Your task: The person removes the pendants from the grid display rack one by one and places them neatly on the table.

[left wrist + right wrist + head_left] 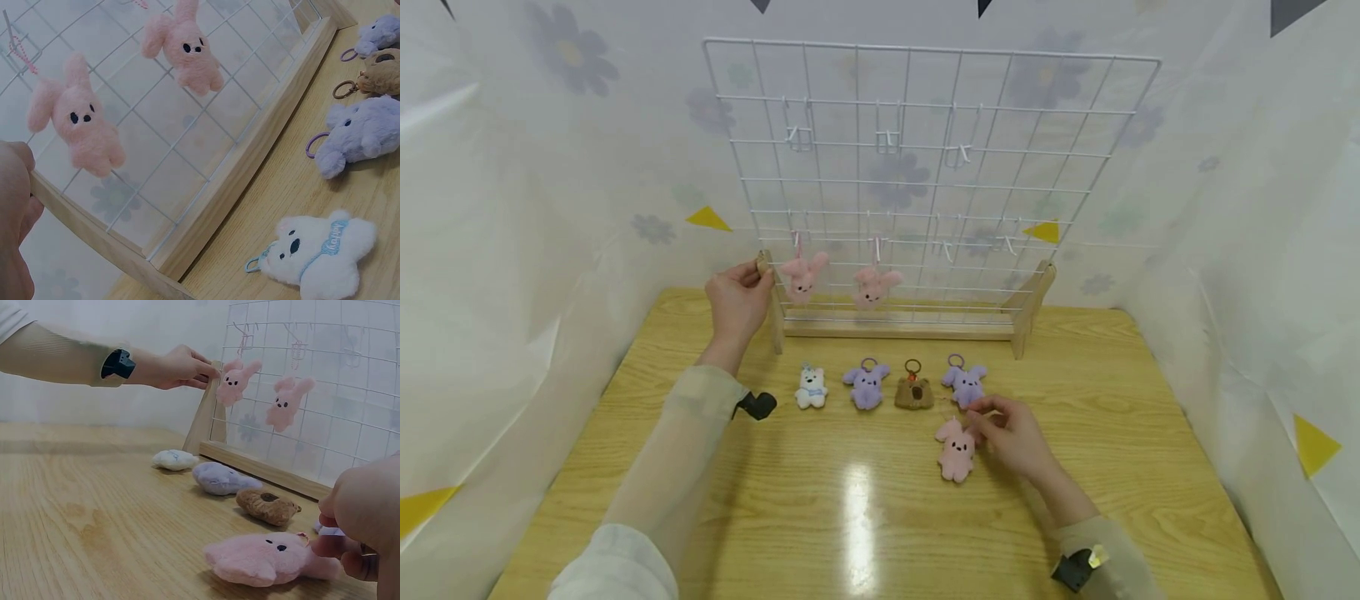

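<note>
My left hand (737, 304) grips the top of the left wooden upright (100, 244) of a white wire grid rack (895, 183). Over the table, my right hand (1015, 437) has its thumb at the ear of a pink plush bunny keychain (957, 454) lying face up; a gap shows between thumb and index finger (328, 509). Two more pink bunnies, one (803, 279) on the left and another (872, 287) beside it, hang from lower hooks. In a row lie a white bear (811, 389), a purple plush (867, 389), a brown plush (914, 393) and a second purple plush (966, 385).
Bare white hooks, such as the upper middle one (887, 140) and a lower right one (945, 250), sit on the grid. A wooden base bar (898, 329) runs behind the row of plushes. White flower-printed sheeting (535, 217) surrounds the wood-grain table (790, 517).
</note>
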### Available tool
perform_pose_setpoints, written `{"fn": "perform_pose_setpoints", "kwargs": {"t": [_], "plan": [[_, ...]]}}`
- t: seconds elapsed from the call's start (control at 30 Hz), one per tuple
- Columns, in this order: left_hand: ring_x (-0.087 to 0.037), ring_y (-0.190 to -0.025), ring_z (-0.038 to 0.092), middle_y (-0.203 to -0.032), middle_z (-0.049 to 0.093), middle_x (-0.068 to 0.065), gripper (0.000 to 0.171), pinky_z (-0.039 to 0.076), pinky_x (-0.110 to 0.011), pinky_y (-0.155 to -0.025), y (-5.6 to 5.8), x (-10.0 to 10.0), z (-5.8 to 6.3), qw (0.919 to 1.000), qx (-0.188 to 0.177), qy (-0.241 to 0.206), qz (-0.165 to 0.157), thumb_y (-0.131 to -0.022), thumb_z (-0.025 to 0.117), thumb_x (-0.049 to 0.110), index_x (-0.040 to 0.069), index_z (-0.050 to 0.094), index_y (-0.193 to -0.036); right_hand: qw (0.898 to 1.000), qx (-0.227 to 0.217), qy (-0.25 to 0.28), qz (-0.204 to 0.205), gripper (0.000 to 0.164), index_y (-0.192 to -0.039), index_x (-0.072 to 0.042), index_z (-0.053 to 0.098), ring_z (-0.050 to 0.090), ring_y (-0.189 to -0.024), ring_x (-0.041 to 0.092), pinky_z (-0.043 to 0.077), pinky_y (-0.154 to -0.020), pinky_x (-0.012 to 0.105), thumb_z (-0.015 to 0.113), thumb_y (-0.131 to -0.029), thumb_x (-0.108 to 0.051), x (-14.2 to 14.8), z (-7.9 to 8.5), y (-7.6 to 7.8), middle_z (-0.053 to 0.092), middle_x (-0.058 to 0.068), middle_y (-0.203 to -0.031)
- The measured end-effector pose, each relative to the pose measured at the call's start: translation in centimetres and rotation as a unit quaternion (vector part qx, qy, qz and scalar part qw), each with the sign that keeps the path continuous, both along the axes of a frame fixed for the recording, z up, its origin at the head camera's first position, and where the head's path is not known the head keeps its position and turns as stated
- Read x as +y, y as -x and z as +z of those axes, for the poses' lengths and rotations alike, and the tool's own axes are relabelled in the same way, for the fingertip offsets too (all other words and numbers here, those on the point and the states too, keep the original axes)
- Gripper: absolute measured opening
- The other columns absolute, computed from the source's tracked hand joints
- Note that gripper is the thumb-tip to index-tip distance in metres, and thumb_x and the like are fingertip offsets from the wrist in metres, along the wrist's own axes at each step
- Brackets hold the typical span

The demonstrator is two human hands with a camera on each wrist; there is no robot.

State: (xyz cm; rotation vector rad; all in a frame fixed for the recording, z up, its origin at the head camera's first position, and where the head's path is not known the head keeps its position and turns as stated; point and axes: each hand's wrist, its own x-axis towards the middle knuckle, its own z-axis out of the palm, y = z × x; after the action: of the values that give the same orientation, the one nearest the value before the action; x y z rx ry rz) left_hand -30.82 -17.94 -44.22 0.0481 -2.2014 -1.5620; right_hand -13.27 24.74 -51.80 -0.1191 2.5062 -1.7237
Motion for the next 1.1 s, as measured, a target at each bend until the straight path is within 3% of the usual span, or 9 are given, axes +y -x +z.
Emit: {"fn": "perform_pose_setpoints", "kwargs": {"t": [0.17,0.43,0.7,0.83,1.1], "plan": [[-0.03,-0.104,0.076,-0.113,0.075,-0.025,0.03,0.062,-0.025,-0.082,0.0,0.0,0.1,1.0,-0.005,0.0,0.002,-0.102,0.072,0.012,-0.008,0.073,-0.124,0.999,0.034,-0.01,0.006,0.014,-0.112,0.007,0.071,0.071,-0.073,0.027,0.058,-0.056,0.032,0.069,-0.103,-0.003,0.2,0.7,0.4,0.07,0.02,-0.102],[-0.03,-0.102,0.076,-0.111,0.076,-0.024,0.028,0.063,-0.025,-0.08,0.0,0.0,0.0,1.0,0.001,0.004,0.001,-0.102,0.072,0.012,-0.008,0.075,-0.122,0.997,0.066,-0.011,0.031,0.017,-0.114,0.011,0.069,0.07,-0.072,0.037,0.053,-0.051,0.029,0.068,-0.104,-0.002,0.2,2.8,1.2,0.069,0.024,-0.108],[-0.03,-0.103,0.076,-0.112,0.076,-0.024,0.029,0.063,-0.025,-0.08,0.0,0.0,-0.1,1.0,-0.008,0.002,0.002,-0.102,0.072,0.013,-0.007,0.075,-0.123,0.99,0.127,-0.014,0.05,0.013,-0.111,0.009,0.072,0.069,-0.066,0.036,0.051,-0.049,0.027,0.068,-0.103,-0.001,-0.4,4.6,2.9,0.07,0.021,-0.103],[-0.031,-0.102,0.076,-0.111,0.076,-0.024,0.028,0.063,-0.025,-0.08,0.0,0.0,-0.2,1.0,-0.004,0.003,0.001,-0.102,0.072,0.012,-0.008,0.075,-0.122,0.988,0.141,-0.023,0.053,0.012,-0.111,0.005,0.073,0.07,-0.067,0.036,0.056,-0.055,0.028,0.068,-0.103,-0.002,-0.8,5.6,3.9,0.071,0.02,-0.105],[-0.031,-0.102,0.076,-0.111,0.076,-0.025,0.029,0.063,-0.024,-0.08,0.1,-0.1,-0.2,1.0,-0.002,0.002,-0.001,-0.102,0.072,0.013,-0.008,0.075,-0.123,0.984,0.164,-0.032,0.07,0.014,-0.112,0.004,0.073,0.069,-0.068,0.04,0.053,-0.05,0.028,0.069,-0.104,-0.006,-1.7,7.4,5.8,0.072,0.018,-0.106]]}}
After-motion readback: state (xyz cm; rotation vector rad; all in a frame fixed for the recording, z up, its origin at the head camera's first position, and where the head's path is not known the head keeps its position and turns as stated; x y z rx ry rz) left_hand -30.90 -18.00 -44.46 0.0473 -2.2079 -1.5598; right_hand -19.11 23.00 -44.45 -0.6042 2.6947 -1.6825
